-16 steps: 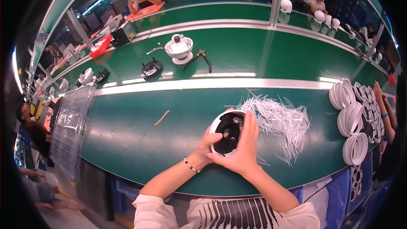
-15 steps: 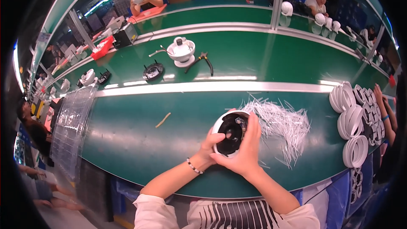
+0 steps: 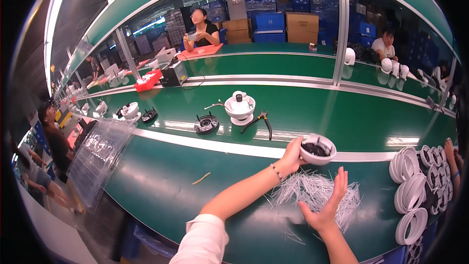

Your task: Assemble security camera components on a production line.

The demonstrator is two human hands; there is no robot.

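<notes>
We had our left hand (image 3: 292, 155) clamped on the left side of a white cup (image 3: 322, 154) with a dark inside, its opening turned up and a little toward us. We held the cup out at arm's length above the pale rail (image 3: 220, 145) that ran across the green bench (image 3: 161, 176). A bracelet (image 3: 276, 172) of dark and light beads circled our left wrist.

Our right hand (image 3: 325, 211) was well apart from the cup, nearer to us, with the thumb and fingers spread apart above a loose pile of thin white strips (image 3: 293, 191). We could not tell whether that hand touched any of the strips.

Beyond the rail we saw a white bowl (image 3: 240, 110) on a small round foot, with wires sticking out to its left. Just beside it on the right lay black pliers (image 3: 264, 117) with their handles spread; on the other side lay a round black base (image 3: 206, 124). On our side of the rail, a short tan stick (image 3: 201, 178) lay left of the strips, and clear plastic trays (image 3: 100, 156) lay at the left end. To the right stood stacked white rings (image 3: 411, 196). Across the bench, a co-worker (image 3: 209, 36) in a black top held a pale object.
</notes>
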